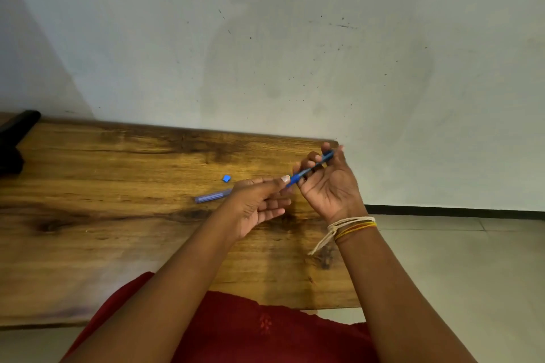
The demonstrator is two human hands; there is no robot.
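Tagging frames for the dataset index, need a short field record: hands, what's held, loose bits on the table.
right hand: grips the pen, fingers curled round its far half
left hand: thumb and fingertip pinch the pen's near end
pen: blue, held slanted above the table, off the surface
clear tube: bluish, lies flat on the table, left of the hands
small blue piece: lies just beyond the tube, apart from it
table: wooden, against a pale wall
black object: at the table's far left, partly cut off by the frame

Above the wooden table [118,186] the right hand [327,186] grips a blue pen [312,168]; the left hand [259,203] pinches its end. A translucent tube [213,196] and a small blue cap [226,178] lie on the table.
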